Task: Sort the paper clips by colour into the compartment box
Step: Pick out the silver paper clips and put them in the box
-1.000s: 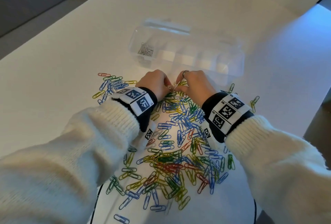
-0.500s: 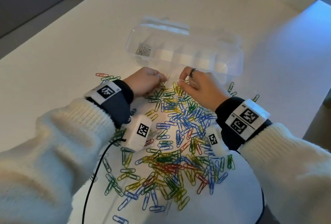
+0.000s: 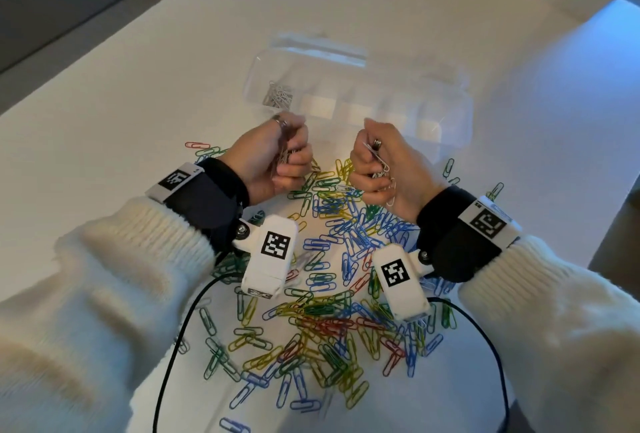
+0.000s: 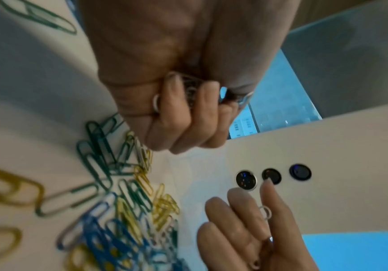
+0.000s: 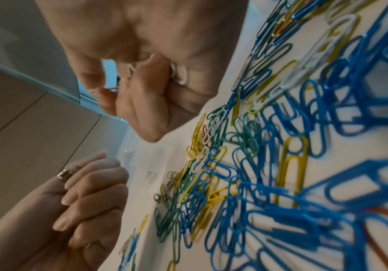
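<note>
Fists: left hand (image 3: pixel 277 159) and right hand (image 3: pixel 388 169) each grip silver clips (image 3: pixel 381 164); tip them into compartment box (image 3: pixel 450 121), upper-left cell, low, together.

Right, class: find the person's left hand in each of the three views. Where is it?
Head: left hand, left of centre, gripping silver paper clips.
Left wrist: the hand fills top centre, fisted.
Right wrist: the hand sits bottom left.
Shared landmark: the coloured paper clip pile beside it.
</note>
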